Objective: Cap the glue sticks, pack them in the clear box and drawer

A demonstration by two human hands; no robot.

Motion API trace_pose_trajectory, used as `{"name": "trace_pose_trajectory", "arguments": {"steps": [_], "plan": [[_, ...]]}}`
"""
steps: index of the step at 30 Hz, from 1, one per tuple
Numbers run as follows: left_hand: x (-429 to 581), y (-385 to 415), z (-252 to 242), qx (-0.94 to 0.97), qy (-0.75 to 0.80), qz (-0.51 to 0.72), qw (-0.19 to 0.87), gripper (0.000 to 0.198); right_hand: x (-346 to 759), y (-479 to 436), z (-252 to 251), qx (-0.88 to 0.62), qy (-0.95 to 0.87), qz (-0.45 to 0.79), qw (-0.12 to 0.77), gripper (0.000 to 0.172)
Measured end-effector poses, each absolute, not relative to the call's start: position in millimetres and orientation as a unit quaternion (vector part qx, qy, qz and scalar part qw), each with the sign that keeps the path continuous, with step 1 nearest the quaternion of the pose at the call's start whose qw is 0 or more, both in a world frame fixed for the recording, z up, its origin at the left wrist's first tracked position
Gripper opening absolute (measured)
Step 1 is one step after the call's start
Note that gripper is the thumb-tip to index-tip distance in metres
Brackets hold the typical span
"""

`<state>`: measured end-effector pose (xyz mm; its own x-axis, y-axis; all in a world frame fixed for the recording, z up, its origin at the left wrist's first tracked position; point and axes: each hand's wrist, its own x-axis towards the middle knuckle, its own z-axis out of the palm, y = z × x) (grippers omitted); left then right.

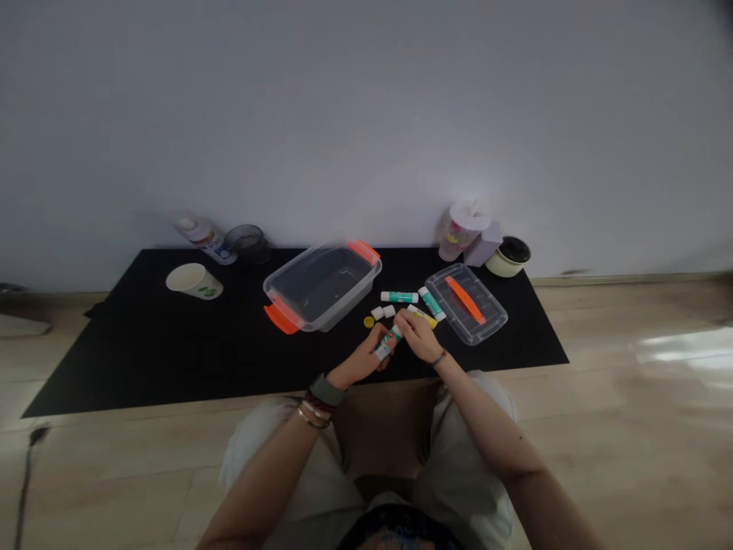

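My left hand (pixel 366 357) is wrapped round a green and white glue stick (pixel 388 343), which slants up to the right. At its upper end, the fingers of my right hand (pixel 420 336) pinch the tip; whether a cap is there is hidden. Just beyond my hands lie two more green and white glue sticks, one level (pixel 399 297) and one slanted (pixel 431 303). A yellow glue stick (pixel 424 316) is partly covered by my right hand. Two small white caps (pixel 383 312) and a yellow cap (pixel 369 322) rest near my left fingertips.
Behind my left hand stands an open clear box (pixel 340 309) with orange clips. Its lid (pixel 492 315) with an orange handle lies to the right. A paper cup (pixel 195 281), spray bottle (pixel 205 238), dark glass (pixel 248 243), patterned tumbler (pixel 458 233) and cream pot (pixel 507 261) stand farther out.
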<state>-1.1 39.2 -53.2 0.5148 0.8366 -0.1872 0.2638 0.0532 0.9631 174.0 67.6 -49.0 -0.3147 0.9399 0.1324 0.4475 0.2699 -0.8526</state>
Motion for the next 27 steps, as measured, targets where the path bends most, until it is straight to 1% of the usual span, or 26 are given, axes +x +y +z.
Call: {"name": "trace_pose_trajectory", "arguments": {"steps": [2,3,5,7,9,11,13,17,18,19,21,25,27], "plan": [[-2,39,-55,0.612,0.384,0.263,0.639,0.03,176,67,-45,-0.453,-0.737,0.356,0.354,0.033],[-2,38,-54,0.617,0.382,0.266,0.634,0.03,176,67,-45,-0.454,-0.742,0.344,0.354,0.032],[-2,35,-54,0.66,0.417,0.262,0.568,0.025,174,66,-46,-0.474,-0.749,0.318,0.337,0.031],[-2,32,-52,0.709,0.47,0.239,0.468,0.019,171,66,-50,-0.507,-0.748,0.298,0.306,0.03],[-2,31,-52,0.744,0.507,0.205,0.383,0.018,168,66,-54,-0.544,-0.741,0.282,0.276,0.03],[-2,32,-53,0.755,0.522,0.188,0.349,0.019,167,66,-57,-0.568,-0.733,0.27,0.26,0.031],[-1,34,-55,0.739,0.512,0.204,0.388,0.022,169,66,-56,-0.563,-0.737,0.265,0.264,0.034],[0,39,-59,0.622,0.417,0.263,0.608,0.031,177,65,-48,-0.498,-0.772,0.262,0.296,0.031],[0,39,-59,0.599,0.394,0.268,0.643,0.033,178,64,-46,-0.488,-0.779,0.256,0.298,0.031],[-1,39,-59,0.591,0.384,0.268,0.657,0.034,179,64,-45,-0.486,-0.785,0.249,0.295,0.031],[-3,39,-58,0.62,0.399,0.261,0.624,0.032,178,64,-47,-0.499,-0.79,0.231,0.271,0.032],[-4,37,-51,0.716,0.491,0.206,0.451,0.021,172,65,-57,-0.552,-0.776,0.216,0.217,0.031],[-4,35,-46,0.737,0.521,0.168,0.396,0.02,170,65,-60,-0.559,-0.766,0.225,0.225,0.032]]}}
